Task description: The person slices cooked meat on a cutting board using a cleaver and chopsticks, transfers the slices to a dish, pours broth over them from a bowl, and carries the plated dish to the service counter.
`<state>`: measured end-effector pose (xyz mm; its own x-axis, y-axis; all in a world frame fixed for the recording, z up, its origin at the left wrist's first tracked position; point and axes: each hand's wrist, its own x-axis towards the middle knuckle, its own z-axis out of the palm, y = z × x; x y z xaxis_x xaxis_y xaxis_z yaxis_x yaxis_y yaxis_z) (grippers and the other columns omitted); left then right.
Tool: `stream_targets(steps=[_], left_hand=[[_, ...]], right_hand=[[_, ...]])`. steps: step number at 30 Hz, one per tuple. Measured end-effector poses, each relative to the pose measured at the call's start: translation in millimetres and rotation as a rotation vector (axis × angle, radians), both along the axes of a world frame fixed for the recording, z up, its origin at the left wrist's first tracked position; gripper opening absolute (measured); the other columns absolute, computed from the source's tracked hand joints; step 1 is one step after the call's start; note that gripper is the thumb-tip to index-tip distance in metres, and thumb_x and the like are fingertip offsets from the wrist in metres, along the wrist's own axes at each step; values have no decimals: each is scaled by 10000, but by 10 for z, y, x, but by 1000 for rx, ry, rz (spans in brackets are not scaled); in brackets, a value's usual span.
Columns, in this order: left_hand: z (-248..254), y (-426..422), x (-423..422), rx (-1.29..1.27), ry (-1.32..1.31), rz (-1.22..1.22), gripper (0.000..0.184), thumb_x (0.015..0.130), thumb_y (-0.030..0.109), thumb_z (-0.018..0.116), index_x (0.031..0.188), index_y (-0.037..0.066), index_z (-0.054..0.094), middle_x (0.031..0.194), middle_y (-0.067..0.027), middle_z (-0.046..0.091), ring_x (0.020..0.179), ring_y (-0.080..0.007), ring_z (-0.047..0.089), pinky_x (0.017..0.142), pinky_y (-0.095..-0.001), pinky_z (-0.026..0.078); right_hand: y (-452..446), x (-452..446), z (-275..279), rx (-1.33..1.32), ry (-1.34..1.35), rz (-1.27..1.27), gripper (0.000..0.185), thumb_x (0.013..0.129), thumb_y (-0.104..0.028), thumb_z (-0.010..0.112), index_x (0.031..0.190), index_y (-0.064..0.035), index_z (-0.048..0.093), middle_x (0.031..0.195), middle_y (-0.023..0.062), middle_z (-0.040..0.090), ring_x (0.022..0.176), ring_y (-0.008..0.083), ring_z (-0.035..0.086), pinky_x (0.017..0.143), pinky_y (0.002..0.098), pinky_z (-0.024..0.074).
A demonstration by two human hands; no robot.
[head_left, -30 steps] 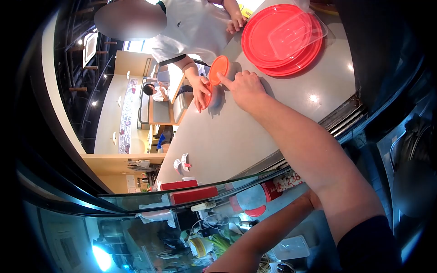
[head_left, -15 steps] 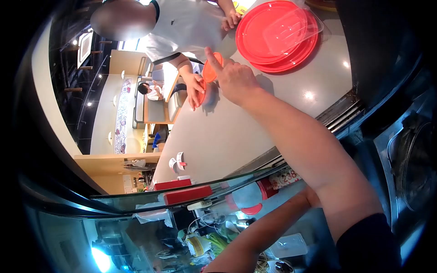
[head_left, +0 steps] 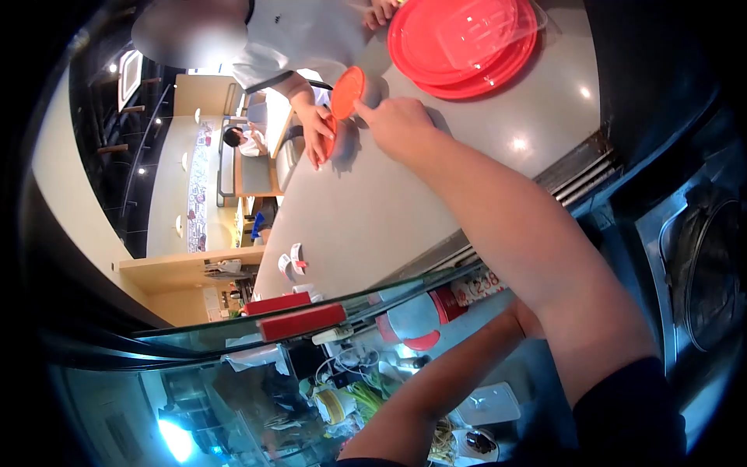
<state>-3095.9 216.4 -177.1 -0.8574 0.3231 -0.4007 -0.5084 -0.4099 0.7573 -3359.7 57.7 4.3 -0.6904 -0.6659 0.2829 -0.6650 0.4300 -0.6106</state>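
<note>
My right hand (head_left: pixel 395 128) reaches over the grey counter (head_left: pixel 366 214), index finger extended to the rim of an orange round lid (head_left: pixel 348 92). Its other fingers are curled, and no object shows in them. Beside that lid is a second orange lid (head_left: pixel 331 138) on a container, with another person's hand (head_left: pixel 314 131) over it. My left hand (head_left: pixel 531 321) is mostly hidden beneath my right forearm; its fingers do not show. Stacked red round plates or lids (head_left: pixel 459 43) lie beyond my right hand, a clear plastic lid (head_left: pixel 486 35) on top.
A person in a white shirt (head_left: pixel 303 39) stands across the counter. Along its near side runs a glass panel (head_left: pixel 194 336) with red boxes (head_left: pixel 302 321). Lower down are green vegetables (head_left: pixel 366 398) and a clear tray (head_left: pixel 489 403). A round pan-like object (head_left: pixel 712 272) is at the right.
My right index finger moved from the orange lid to a raised position, then back to the lid's rim. The counter objects have shifted left and up in view.
</note>
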Motion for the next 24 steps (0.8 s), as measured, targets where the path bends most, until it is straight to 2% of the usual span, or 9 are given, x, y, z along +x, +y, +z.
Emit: stream_targets(steps=[2, 5, 14, 17, 19, 20, 22, 23, 24], left_hand=[[-8, -15, -15, -8, 5, -11, 405, 1060, 291, 570, 1397, 69, 553, 1315, -66, 603, 1233, -177, 579, 1070, -345, 456], [-11, -16, 0, -16, 5, -19, 401, 1058, 288, 573, 1392, 68, 558, 1310, -67, 605, 1228, -174, 582, 1068, -342, 456], [-55, -29, 24, -62, 30, -25, 390, 1053, 278, 582, 1377, 63, 573, 1294, -69, 611, 1210, -166, 590, 1060, -334, 458], [-116, -3, 8, -45, 24, 2, 386, 1051, 275, 586, 1372, 62, 578, 1289, -70, 614, 1204, -163, 592, 1057, -331, 459], [-134, 37, 14, 219, -165, 164, 353, 1090, 260, 541, 1352, 25, 572, 1201, -53, 643, 1143, -125, 620, 1017, -295, 482], [32, 46, -66, 329, -294, 229, 356, 1088, 259, 547, 1354, 23, 572, 1201, -52, 645, 1147, -124, 619, 1017, -297, 483], [163, 38, -104, 244, -327, 194, 356, 1085, 258, 557, 1348, 19, 577, 1198, -52, 649, 1147, -125, 620, 1013, -298, 488], [166, 38, -96, 50, -227, 94, 353, 1083, 257, 561, 1341, 17, 581, 1194, -53, 650, 1143, -125, 621, 1008, -298, 490], [154, 50, -101, 11, -188, 70, 349, 1082, 257, 563, 1333, 15, 586, 1189, -54, 651, 1136, -125, 624, 1002, -297, 494]], right_hand=[[3, 25, -21, 17, 66, -20, 584, 937, -168, 579, 1514, -195, 499, 944, 53, 740, 879, 239, 734, 707, 388, 566], [45, 21, 40, 49, -30, 26, 673, 908, -114, 611, 1554, -180, 438, 964, 110, 733, 939, 292, 728, 783, 419, 578], [50, 37, 46, 36, -54, 18, 692, 912, -121, 614, 1570, -178, 409, 1019, 126, 722, 943, 295, 717, 803, 403, 576], [39, 63, 46, -51, 2, -64, 687, 908, -120, 635, 1558, -163, 415, 1193, 177, 662, 1037, 325, 685, 802, 416, 578], [60, 73, 55, -130, 39, -102, 708, 891, -128, 671, 1550, -163, 414, 1333, 208, 555, 1132, 353, 629, 822, 434, 582], [58, 70, 55, -170, 58, -122, 719, 883, -131, 689, 1547, -163, 414, 1403, 224, 502, 1179, 367, 601, 832, 443, 584], [27, 63, 40, -200, 65, -138, 756, 864, -177, 741, 1545, -179, 414, 1499, 234, 392, 1287, 405, 519, 886, 471, 576], [7, 62, 16, -213, 69, -149, 775, 854, -200, 767, 1544, -187, 414, 1546, 239, 337, 1341, 423, 478, 913, 485, 572], [-20, 64, -1, -224, 105, -176, 794, 845, -232, 786, 1545, -197, 414, 1564, 242, 315, 1374, 439, 441, 942, 504, 557]])
